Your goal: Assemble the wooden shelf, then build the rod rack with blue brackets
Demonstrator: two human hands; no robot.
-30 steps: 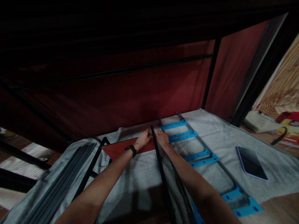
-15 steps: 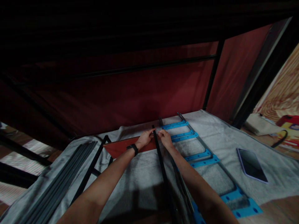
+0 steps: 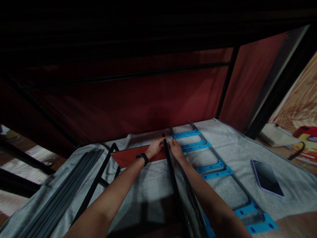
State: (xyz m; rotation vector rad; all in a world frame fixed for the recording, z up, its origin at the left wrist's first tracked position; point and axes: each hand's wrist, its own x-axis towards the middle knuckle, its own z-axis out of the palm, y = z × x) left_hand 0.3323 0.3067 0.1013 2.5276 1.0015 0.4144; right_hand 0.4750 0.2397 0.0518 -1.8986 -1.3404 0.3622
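Observation:
A black metal bar (image 3: 170, 168) runs away from me, its far end at the edge of a reddish-brown board (image 3: 128, 156). My left hand (image 3: 156, 147), with a dark watch on the wrist, is closed on the bar near its far end. Just right of the bar, my right hand (image 3: 174, 147) has its fingers pinched together; whatever they hold is too small to make out. The board's left end meets a black metal frame (image 3: 99, 175).
Grey tubes (image 3: 66, 185) lie at left on a pale cloth (image 3: 138, 191). To the right are metal frames with blue brackets (image 3: 215, 170) and a phone (image 3: 267, 177). Behind stands a dark red panel (image 3: 148, 105) with black bars. A red and yellow package (image 3: 307, 142) is at far right.
The right hand's fingers have shifted slightly at the bar's right side. My left hand keeps its place on the bar. The view has moved a little.

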